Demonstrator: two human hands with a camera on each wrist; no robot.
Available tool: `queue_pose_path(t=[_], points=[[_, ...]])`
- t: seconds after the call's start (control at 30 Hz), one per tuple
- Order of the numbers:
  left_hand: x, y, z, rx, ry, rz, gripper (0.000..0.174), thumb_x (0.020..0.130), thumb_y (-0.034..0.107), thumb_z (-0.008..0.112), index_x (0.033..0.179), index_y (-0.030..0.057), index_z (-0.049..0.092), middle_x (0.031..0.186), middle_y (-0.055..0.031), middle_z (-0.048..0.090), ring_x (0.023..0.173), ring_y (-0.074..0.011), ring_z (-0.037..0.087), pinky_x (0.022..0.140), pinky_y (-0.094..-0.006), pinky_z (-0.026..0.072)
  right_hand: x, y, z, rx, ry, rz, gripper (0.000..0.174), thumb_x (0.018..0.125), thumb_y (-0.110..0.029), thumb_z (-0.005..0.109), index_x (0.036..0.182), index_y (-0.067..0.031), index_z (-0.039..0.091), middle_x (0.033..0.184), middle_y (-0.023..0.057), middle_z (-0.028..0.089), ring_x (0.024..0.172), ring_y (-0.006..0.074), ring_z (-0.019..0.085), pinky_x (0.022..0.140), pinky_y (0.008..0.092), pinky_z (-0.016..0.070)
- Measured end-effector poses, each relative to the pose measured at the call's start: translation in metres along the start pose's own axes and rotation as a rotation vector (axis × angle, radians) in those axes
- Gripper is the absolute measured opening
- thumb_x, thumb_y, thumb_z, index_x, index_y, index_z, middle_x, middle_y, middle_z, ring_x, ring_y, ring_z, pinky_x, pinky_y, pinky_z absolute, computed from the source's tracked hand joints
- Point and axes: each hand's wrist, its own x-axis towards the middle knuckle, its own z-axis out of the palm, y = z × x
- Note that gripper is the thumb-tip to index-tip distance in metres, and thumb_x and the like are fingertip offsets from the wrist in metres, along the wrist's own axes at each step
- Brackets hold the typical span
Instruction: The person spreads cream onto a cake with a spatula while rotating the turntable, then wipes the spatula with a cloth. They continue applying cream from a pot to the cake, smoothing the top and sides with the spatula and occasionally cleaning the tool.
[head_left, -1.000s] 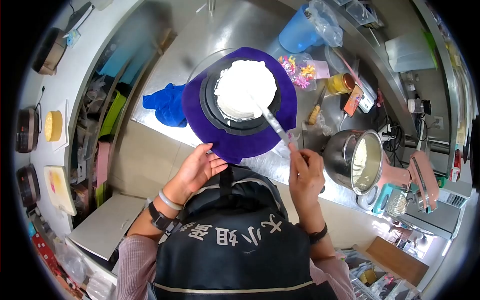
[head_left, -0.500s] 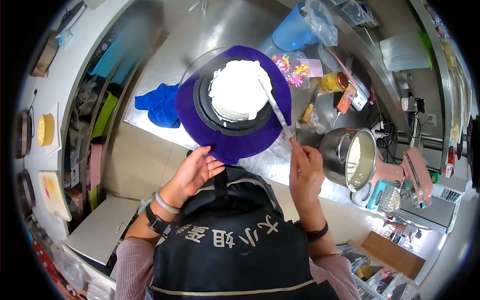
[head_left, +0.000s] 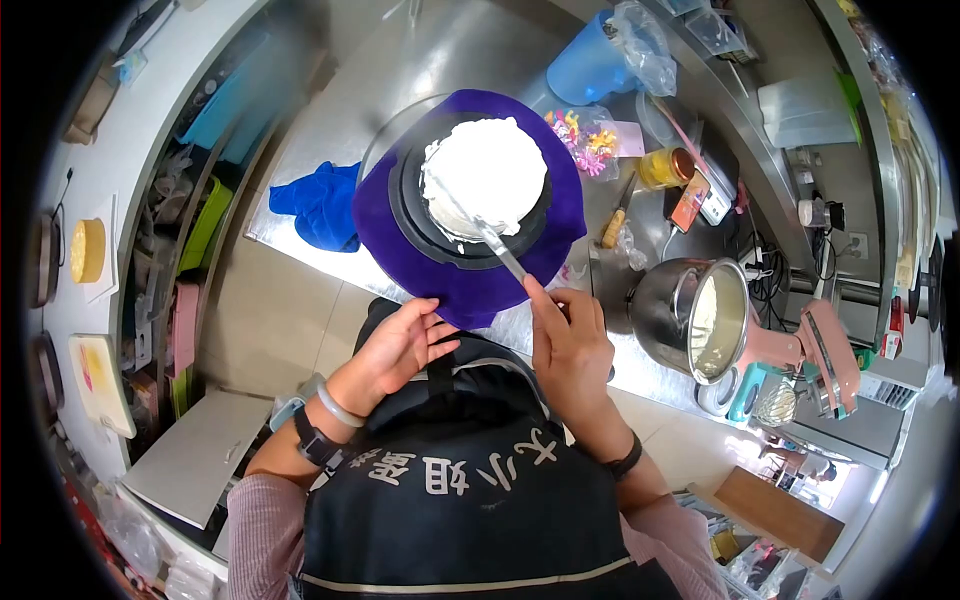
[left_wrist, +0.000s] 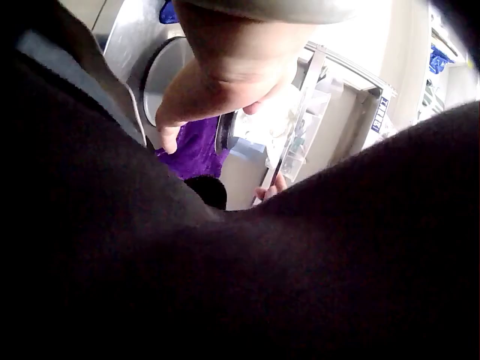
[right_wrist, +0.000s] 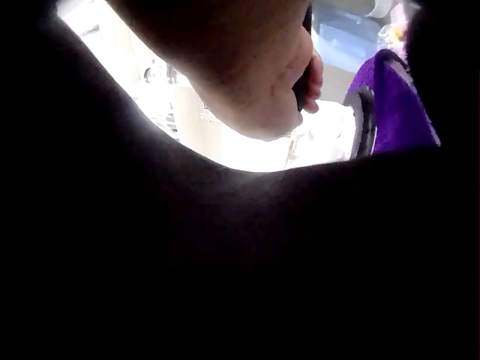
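A round cake covered in white cream (head_left: 492, 170) sits on a dark turntable (head_left: 408, 210) over a purple cloth (head_left: 400, 265) in the head view. My right hand (head_left: 575, 350) grips an icing spatula (head_left: 500, 248), index finger along its handle, the blade lying across the cake's near left top. At the cloth's near edge is my left hand (head_left: 395, 355), palm up, fingers loosely bent, thumb tip right at the edge. The left wrist view shows part of the purple cloth (left_wrist: 199, 146) beside that hand; sleeves darken much of both wrist views.
A blue cloth (head_left: 318, 205) lies left of the turntable. To the right stand a steel mixing bowl (head_left: 665, 318) with cream inside, a pink mixer (head_left: 828, 350), a jar (head_left: 660, 168) and a wooden-handled knife (head_left: 615, 225). A blue bucket (head_left: 590, 65) stands behind.
The right hand has moved left with the spatula, whose blade has swung from the cake's right side to its left. The left hand has stayed at the purple cloth's near edge.
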Motion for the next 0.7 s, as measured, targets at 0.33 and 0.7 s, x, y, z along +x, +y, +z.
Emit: queue_pose_path(t=[0.33,0.7], points=[[0.002,-0.004,-0.008,-0.020,-0.006,0.034,0.022,0.092,0.029,0.053,0.103,0.0111,0.059,0.106,-0.0045,0.063,0.108,-0.0197,0.056,0.092,-0.0347,0.0422,0.003,-0.002,-0.004,0.088,-0.036,0.009,0.033,0.080,-0.002,0.065,0.112,-0.0101,0.067,0.087,0.0090,0.058,0.073,0.0236,0.058,0.065,0.0332,0.0489],[-0.016,0.021,-0.022,0.031,0.261,0.324,0.040,0.092,0.035,0.050,0.122,0.0096,0.051,0.106,-0.0053,0.059,0.099,-0.0191,0.056,0.092,-0.0370,0.0459,-0.060,0.163,-0.168,0.361,0.072,0.645,0.028,0.096,-0.012,0.053,0.122,-0.0044,0.061,0.085,0.0034,0.067,0.066,0.0056,0.057,0.058,0.0198,0.0476]])
